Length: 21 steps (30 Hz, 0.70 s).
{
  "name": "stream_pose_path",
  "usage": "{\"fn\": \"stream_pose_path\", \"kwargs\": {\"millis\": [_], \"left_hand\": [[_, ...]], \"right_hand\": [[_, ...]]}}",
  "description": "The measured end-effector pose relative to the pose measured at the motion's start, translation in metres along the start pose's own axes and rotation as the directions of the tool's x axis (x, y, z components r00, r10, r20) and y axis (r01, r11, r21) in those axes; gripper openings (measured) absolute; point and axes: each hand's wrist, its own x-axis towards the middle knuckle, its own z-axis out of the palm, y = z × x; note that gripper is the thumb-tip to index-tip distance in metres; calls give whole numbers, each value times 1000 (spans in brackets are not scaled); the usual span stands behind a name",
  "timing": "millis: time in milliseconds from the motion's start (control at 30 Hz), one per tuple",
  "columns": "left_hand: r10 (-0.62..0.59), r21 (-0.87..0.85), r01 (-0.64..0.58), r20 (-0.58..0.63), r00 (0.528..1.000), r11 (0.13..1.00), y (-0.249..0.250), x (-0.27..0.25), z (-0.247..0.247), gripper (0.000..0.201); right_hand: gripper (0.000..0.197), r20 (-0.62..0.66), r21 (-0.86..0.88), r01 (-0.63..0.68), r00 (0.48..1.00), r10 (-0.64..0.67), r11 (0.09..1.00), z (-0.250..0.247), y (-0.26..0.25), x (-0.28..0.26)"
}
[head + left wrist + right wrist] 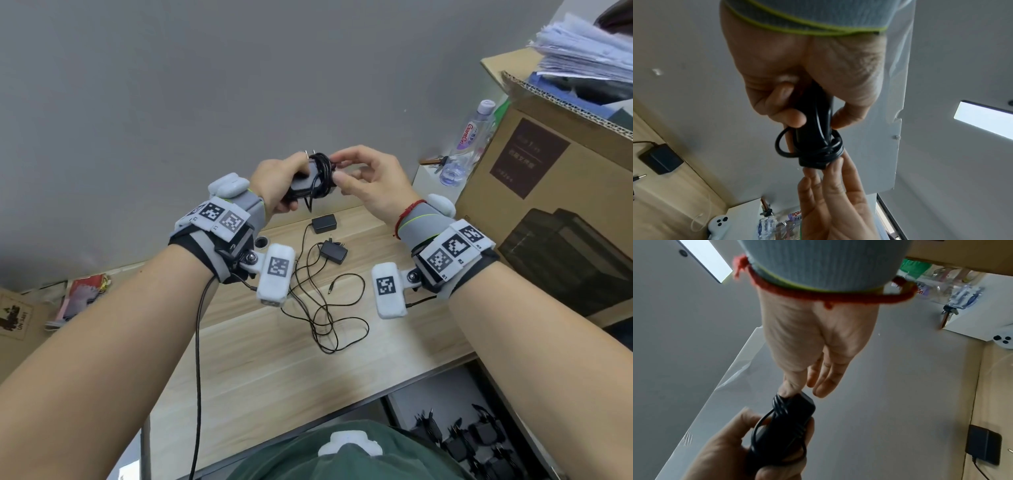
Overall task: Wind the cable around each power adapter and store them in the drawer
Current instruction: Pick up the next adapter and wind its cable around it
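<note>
A black power adapter with its cable coiled round it is held up above the wooden desk. My left hand grips the adapter's body, fingers curled round it; the left wrist view shows the same adapter. My right hand pinches the cable at the coil between thumb and forefinger, the other fingers spread. In the right wrist view the thumb presses on the coil atop the adapter. Two more adapters lie on the desk with loose tangled cables. The open drawer at bottom right holds several wound adapters.
A large cardboard box with a paper stack on it stands at the right. A plastic water bottle and keys sit beside it. A grey partition rises behind the desk. A round cable hole is in the desktop.
</note>
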Motion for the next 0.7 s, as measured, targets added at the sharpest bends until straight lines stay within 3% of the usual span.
{"fn": "stream_pose_path", "kwargs": {"millis": [200, 333, 467, 567, 700], "left_hand": [[43, 33, -48, 124, 991, 998, -9, 3, -4, 49], [100, 123, -126, 202, 974, 984, -16, 2, -4, 60], [132, 229, -205, 298, 945, 952, -19, -2, 1, 57], [115, 258, -204, 322, 940, 944, -20, -3, 2, 61], [70, 327, -197, 361, 930, 924, -16, -4, 2, 54]], "right_hand": [[18, 32, 76, -18, 999, 16, 997, -1, 3, 3], [14, -124, 159, -86, 987, 106, 984, -1, 5, 5], [15, -207, 23, -116, 971, 119, 993, -1, 6, 3], [9, -214, -90, -128, 971, 106, 988, 0, 4, 1], [6, -198, -115, -93, 978, 69, 989, -2, -2, -3]]}}
